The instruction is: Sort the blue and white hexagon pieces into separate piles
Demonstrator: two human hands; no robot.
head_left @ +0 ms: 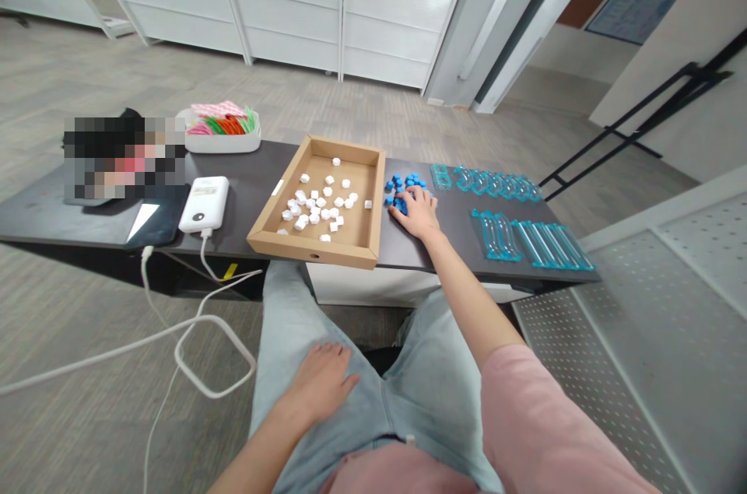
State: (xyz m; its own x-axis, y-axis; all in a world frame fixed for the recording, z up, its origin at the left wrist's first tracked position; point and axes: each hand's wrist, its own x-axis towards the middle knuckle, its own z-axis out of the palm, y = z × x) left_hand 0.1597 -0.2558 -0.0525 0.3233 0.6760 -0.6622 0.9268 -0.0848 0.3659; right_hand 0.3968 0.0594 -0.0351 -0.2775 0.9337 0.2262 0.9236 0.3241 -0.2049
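My right hand (415,211) reaches onto the dark table (245,183), palm down, fingers curled over a small pile of blue caps (402,187) just right of a cardboard tray (315,245). The tray holds several small white caps (318,206). Whether the fingers pinch a blue cap is hidden. My left hand (320,381) lies flat on my left thigh, fingers together and stretched, holding nothing. Clear blue tubes (496,184) lie in a row beyond the hand, and more tubes (534,241) lie nearer the table's right end.
A white power bank (204,204) with a white cable (192,323) running down to the floor sits left of the tray. A white tub of coloured pieces (225,127) stands at the back left. A black bag (117,159), partly blurred, lies at the far left.
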